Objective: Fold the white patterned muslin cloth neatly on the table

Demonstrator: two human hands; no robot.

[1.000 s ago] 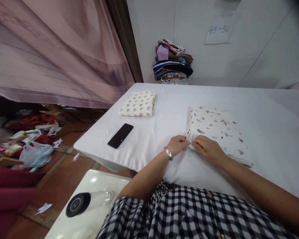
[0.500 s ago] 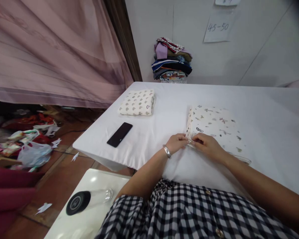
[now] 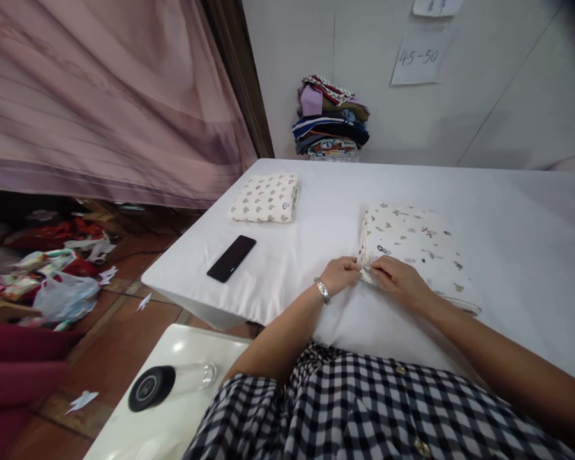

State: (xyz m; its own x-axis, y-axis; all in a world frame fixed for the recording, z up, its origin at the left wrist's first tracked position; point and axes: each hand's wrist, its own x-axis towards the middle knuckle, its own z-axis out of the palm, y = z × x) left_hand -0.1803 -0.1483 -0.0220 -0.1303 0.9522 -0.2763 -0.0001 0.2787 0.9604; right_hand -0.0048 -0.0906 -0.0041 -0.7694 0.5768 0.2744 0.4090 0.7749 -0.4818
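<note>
Table (image 3: 531, 255): open lane running inward from far edge, between folded bundle (image 3: 263, 199) and printed cloth (image 3: 414, 237), bounded nearside by left hand (image 3: 340, 276). Obstacles: phone (image 3: 231, 259), by left edge; garment stack (image 3: 333, 121), beyond far edge.

The table (image 3: 527, 243) wears a smooth white cover. With straight ahead as twelve, a black smartphone (image 3: 231, 259) lies flat at ten o'clock, folded cream fabric in rows of grey-green motifs (image 3: 263, 199) at eleven, folded leaf-print fabric (image 3: 414, 236) at one.

Folded cloth (image 3: 412, 239): on table (image 3: 522, 249), before me
Phone (image 3: 231, 259): 1, left of my left hand (image 3: 340, 276)
Bundle (image 3: 264, 198): behind phone
Clothes stack (image 3: 333, 121): behind table
</note>
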